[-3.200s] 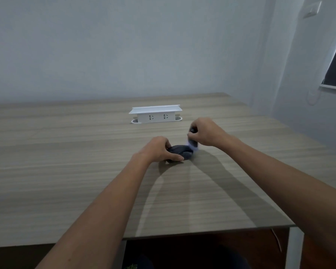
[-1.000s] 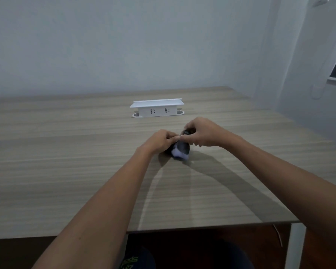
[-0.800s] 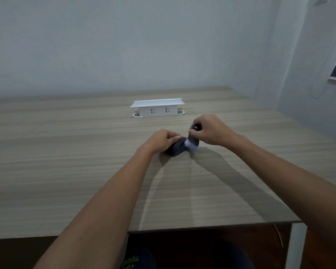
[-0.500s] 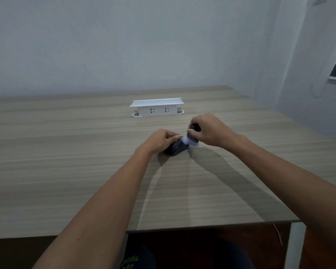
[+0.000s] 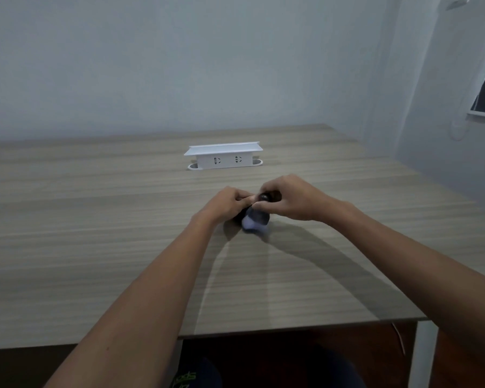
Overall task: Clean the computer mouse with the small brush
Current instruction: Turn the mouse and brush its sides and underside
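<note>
Working at the middle of the wooden table (image 5: 95, 247), you have plenty of bare surface on every side, so nothing crowds the brushing. Farther back, well apart from your hands, the white power strip (image 5: 224, 157) stands out of the way against the wall side. Your left hand (image 5: 226, 204) is curled around the computer mouse (image 5: 259, 218), most likely to pin it to the tabletop so it does not skid under the strokes; only a sliver of the dark shell shows between your hands, and how much of it your palm covers is hidden. Your right hand (image 5: 293, 198) is closed on the dark handle of the small brush (image 5: 252, 223), gripped close to the head, which probably gives short, controlled sweeps. Its pale bristles are blurred and lie over the near end of the mouse, seemingly touching it. Both hands sit close together, fingertips almost meeting above the mouse.
</note>
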The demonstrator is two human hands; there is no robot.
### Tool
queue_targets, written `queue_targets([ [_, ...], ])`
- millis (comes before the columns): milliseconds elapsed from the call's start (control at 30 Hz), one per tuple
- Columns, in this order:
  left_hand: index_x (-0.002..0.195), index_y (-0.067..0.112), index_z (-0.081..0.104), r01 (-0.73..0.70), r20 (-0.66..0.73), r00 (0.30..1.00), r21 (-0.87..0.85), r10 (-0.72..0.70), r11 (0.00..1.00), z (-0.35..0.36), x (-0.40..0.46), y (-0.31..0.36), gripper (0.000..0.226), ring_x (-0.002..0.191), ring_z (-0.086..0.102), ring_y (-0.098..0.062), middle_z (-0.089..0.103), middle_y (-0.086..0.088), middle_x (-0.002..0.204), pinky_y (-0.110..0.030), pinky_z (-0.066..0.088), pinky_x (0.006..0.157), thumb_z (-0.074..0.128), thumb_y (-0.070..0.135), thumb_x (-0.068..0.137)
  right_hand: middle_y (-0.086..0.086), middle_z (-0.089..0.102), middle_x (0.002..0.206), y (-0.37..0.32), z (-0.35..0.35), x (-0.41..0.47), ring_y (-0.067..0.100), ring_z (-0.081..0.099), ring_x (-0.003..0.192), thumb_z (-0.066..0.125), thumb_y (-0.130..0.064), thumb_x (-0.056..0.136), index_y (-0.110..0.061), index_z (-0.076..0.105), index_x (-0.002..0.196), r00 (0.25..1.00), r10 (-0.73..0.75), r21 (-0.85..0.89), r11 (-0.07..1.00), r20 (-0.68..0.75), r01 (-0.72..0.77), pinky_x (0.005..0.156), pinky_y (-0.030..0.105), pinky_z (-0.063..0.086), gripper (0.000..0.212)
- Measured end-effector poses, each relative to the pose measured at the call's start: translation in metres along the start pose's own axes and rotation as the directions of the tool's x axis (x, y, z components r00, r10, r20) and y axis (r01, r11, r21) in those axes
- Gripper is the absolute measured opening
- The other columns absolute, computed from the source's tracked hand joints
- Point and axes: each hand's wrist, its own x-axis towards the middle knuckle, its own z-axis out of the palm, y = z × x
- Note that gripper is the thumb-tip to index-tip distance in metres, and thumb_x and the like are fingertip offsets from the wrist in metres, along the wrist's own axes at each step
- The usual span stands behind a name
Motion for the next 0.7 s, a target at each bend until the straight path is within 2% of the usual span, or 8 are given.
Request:
queue_targets([
  [167, 0.119, 0.017, 0.074, 0.017, -0.009, 1.0, 0.001, -0.017, 1.0, 0.002, 0.001, -0.001, 0.031, 0.102, 0.066, -0.013, 0.075, -0.001, 0.112, -0.018, 0.04, 0.077, 0.056, 0.032, 0.099, 0.006, 0.075, 0.084, 0.013, 0.001, 0.005, 0.025, 0.067, 0.079, 0.066, -0.022, 0.082, -0.009, 0.074, 0.087, 0.996, 0.027, -0.136, 0.99, -0.091, -0.039, 0.068, 0.033, 0.049, 0.016],
  [233, 0.115, 0.015, 0.075, 0.009, 0.001, 1.0, 0.003, -0.009, 1.0, 0.0, 0.001, -0.002, 0.029, 0.092, 0.061, -0.008, 0.074, 0.001, 0.1, -0.016, 0.04, 0.071, 0.056, 0.03, 0.099, 0.004, 0.075, 0.082, 0.005, -0.001, 0.005, 0.022, 0.066, 0.076, 0.067, -0.023, 0.082, -0.01, 0.075, 0.087, 0.996, -0.005, -0.105, 0.994, -0.087, -0.004, 0.067, 0.034, 0.05, 0.016],
  [333, 0.097, 0.015, 0.077, 0.002, 0.033, 0.999, -0.042, -0.001, 0.999, -0.002, 0.0, -0.002, 0.024, 0.075, 0.054, -0.005, 0.068, 0.001, 0.079, -0.023, 0.039, 0.068, 0.057, 0.027, 0.1, 0.001, 0.073, 0.077, -0.008, 0.006, 0.003, 0.015, 0.059, 0.067, 0.069, -0.027, 0.085, -0.011, 0.076, 0.088, 0.998, -0.059, -0.043, 0.997, 0.019, 0.06, 0.058, 0.017, 0.04, 0.018],
  [400, 0.095, 0.016, 0.076, 0.011, 0.023, 1.0, -0.051, -0.01, 0.999, -0.001, 0.0, -0.002, 0.023, 0.065, 0.053, 0.005, 0.07, 0.001, 0.07, -0.018, 0.039, 0.067, 0.057, 0.028, 0.099, 0.005, 0.074, 0.082, -0.003, 0.008, 0.004, 0.02, 0.063, 0.072, 0.068, -0.024, 0.084, -0.01, 0.075, 0.09, 0.999, -0.05, -0.093, 0.994, 0.014, 0.051, 0.062, 0.023, 0.042, 0.017],
  [467, 0.11, 0.014, 0.076, 0.02, 0.009, 1.0, -0.024, -0.019, 1.0, 0.001, 0.0, -0.001, 0.028, 0.074, 0.058, 0.005, 0.077, 0.001, 0.088, -0.011, 0.038, 0.066, 0.056, 0.031, 0.1, 0.008, 0.074, 0.088, 0.008, 0.003, 0.005, 0.026, 0.066, 0.081, 0.064, -0.02, 0.084, -0.008, 0.074, 0.089, 0.999, -0.013, -0.189, 0.982, -0.048, 0.004, 0.068, 0.034, 0.049, 0.016],
  [533, 0.121, 0.019, 0.073, 0.035, 0.005, 0.999, 0.001, -0.035, 0.999, 0.001, -0.001, 0.001, 0.032, 0.089, 0.061, -0.005, 0.076, 0.0, 0.106, -0.016, 0.039, 0.072, 0.055, 0.034, 0.1, 0.007, 0.073, 0.089, 0.014, -0.003, 0.005, 0.026, 0.066, 0.083, 0.063, -0.018, 0.085, -0.007, 0.074, 0.088, 0.992, 0.017, -0.203, 0.978, -0.123, -0.042, 0.069, 0.037, 0.051, 0.016],
  [600, 0.119, 0.016, 0.074, 0.029, -0.003, 1.0, -0.006, -0.029, 1.0, 0.001, 0.0, 0.0, 0.032, 0.085, 0.063, -0.007, 0.076, -0.005, 0.108, -0.014, 0.039, 0.068, 0.055, 0.033, 0.1, 0.003, 0.075, 0.084, 0.009, -0.005, 0.003, 0.021, 0.067, 0.078, 0.065, -0.021, 0.084, -0.01, 0.076, 0.087, 0.991, 0.007, -0.104, 0.994, -0.134, -0.021, 0.069, 0.035, 0.052, 0.016],
  [700, 0.109, 0.01, 0.076, 0.013, 0.001, 1.0, -0.039, -0.013, 0.999, 0.0, -0.001, -0.001, 0.029, 0.068, 0.064, 0.004, 0.076, -0.013, 0.107, -0.006, 0.037, 0.059, 0.057, 0.029, 0.099, 0.0, 0.074, 0.077, -0.001, 0.002, 0.0, 0.015, 0.064, 0.069, 0.069, -0.031, 0.085, -0.015, 0.078, 0.09, 1.0, -0.022, -0.016, 1.0, 0.0, 0.022, 0.065, 0.029, 0.047, 0.019],
])
